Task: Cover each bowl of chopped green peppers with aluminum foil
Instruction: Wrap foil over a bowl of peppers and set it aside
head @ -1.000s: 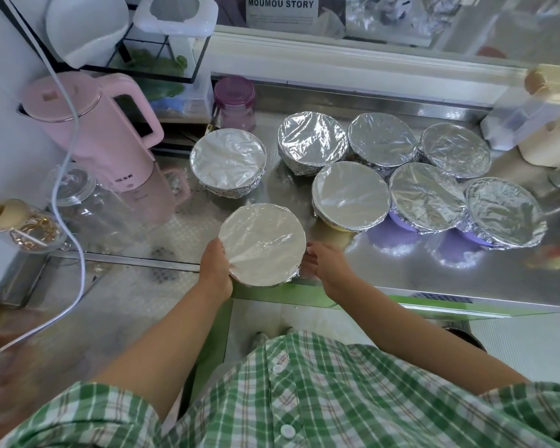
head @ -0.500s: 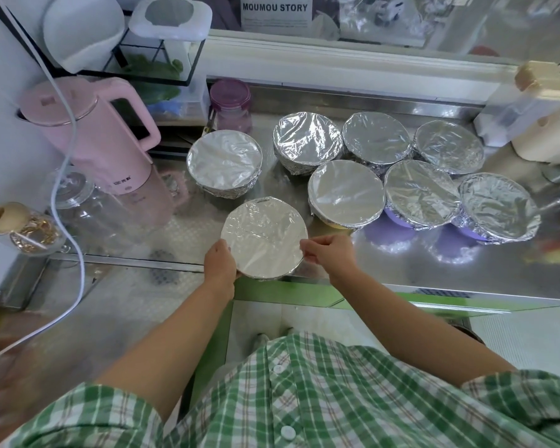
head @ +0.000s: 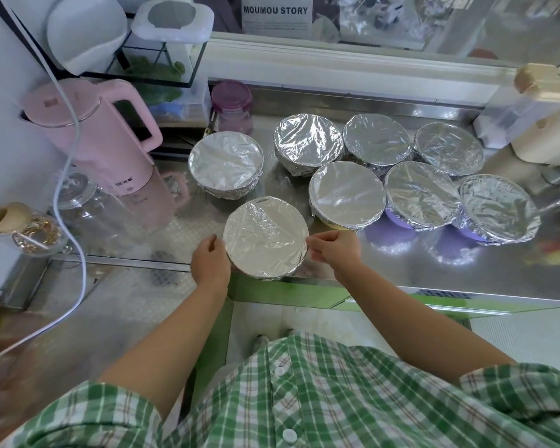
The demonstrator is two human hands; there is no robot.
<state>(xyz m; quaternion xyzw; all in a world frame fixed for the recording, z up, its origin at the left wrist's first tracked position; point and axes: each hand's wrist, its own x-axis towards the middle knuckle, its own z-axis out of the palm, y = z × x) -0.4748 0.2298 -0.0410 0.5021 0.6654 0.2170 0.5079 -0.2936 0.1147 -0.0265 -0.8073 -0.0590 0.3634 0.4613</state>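
A foil-covered bowl (head: 265, 236) stands near the front edge of the steel counter (head: 401, 266). My left hand (head: 209, 261) touches its left rim with curled fingers. My right hand (head: 335, 247) pinches the foil at its right rim. Behind it stand several more foil-covered bowls: one at the left (head: 226, 163), three in a back row (head: 307, 142) (head: 377, 142) (head: 449, 151), and three in a nearer row (head: 347, 197) (head: 421, 197) (head: 498, 211). No peppers are visible under the foil.
A pink kettle (head: 101, 134) and a glass jar (head: 78, 202) stand at the left, with a white cable (head: 67, 176) hanging across them. A purple-lidded jar (head: 232, 105) sits at the back. White and cream containers (head: 537, 118) fill the right corner.
The near bowl has slid a little away from the counter edge. My right hand moved up from the bowl's lower side to its right rim, and my left hand stayed on the left side.
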